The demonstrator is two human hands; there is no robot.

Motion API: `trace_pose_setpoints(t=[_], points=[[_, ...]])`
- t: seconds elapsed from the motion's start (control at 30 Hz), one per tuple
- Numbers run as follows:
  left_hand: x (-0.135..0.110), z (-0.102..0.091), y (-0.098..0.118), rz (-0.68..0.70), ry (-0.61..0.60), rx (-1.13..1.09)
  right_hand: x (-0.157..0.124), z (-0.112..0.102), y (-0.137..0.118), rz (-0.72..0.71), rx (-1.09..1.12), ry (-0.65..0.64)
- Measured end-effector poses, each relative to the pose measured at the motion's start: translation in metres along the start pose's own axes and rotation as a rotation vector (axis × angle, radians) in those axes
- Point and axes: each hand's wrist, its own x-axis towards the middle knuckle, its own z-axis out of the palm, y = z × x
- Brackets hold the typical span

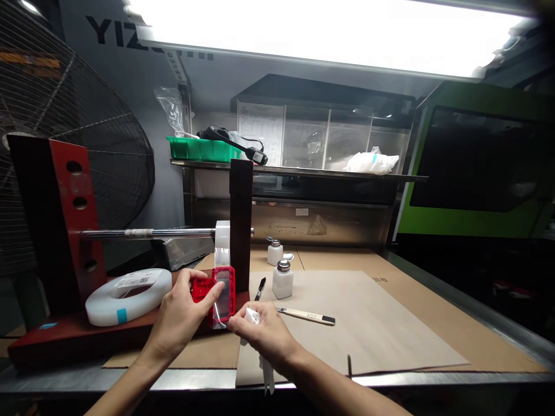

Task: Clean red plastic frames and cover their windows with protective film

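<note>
My left hand (182,315) grips a red plastic frame part (217,292) with a clear film over its front, held upright in front of the dark red tape stand (56,231). The clear film runs up to a roll (222,242) on the stand's steel rod (147,233). My right hand (264,332) is closed on a white cloth (254,316), and its fingertips pinch at the lower edge of the film on the red part. A strip of the cloth hangs down below that hand.
A large white tape roll (129,294) lies on the stand's base. Two white dispenser bottles (282,279) (274,252), a black pen (260,288) and a wooden-handled tool (306,315) lie on brown cardboard (390,323). A green tray (202,149) sits on the shelf; a fan (65,133) stands at left.
</note>
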Motion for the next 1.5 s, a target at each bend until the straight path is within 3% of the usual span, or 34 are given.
trace_pose_setpoints(t=[0.13, 0.27, 0.37, 0.6, 0.73, 0.87, 0.97, 1.07, 1.2, 1.37, 1.5], points=[[0.001, 0.001, -0.002, -0.003, 0.009, -0.009, 0.0, -0.005, -0.001, -0.096, -0.175, -0.005], [0.001, 0.002, -0.003, -0.002, 0.02, -0.003, 0.002, -0.014, -0.012, -0.312, -0.273, 0.063], [0.0, 0.002, -0.003, 0.001, 0.026, 0.011, 0.008, -0.018, -0.023, -0.44, -0.356, -0.004], [-0.003, 0.001, 0.003, 0.025, 0.05, 0.046, 0.02, -0.014, -0.03, -0.347, -0.617, -0.294], [-0.005, 0.0, 0.006, 0.051, 0.036, 0.033, 0.017, -0.013, -0.037, -0.308, -0.814, -0.358], [-0.006, 0.0, 0.004, 0.042, 0.032, 0.023, 0.015, -0.015, -0.046, -0.301, -0.874, -0.418], [-0.006, 0.0, 0.003, 0.044, 0.042, 0.028, 0.016, -0.018, -0.048, -0.414, -0.955, -0.309], [-0.006, -0.001, 0.003, 0.046, 0.043, 0.026, 0.018, -0.019, -0.041, -0.545, -1.274, -0.168], [-0.007, 0.0, 0.003, 0.036, 0.045, 0.009, 0.02, -0.011, -0.027, -0.654, -1.614, -0.156], [-0.007, 0.002, -0.004, 0.001, 0.048, -0.031, 0.023, -0.005, -0.029, -0.649, -1.638, -0.194], [-0.003, -0.002, -0.01, -0.043, 0.019, -0.091, 0.024, -0.028, -0.037, -0.589, -1.484, -0.122]])
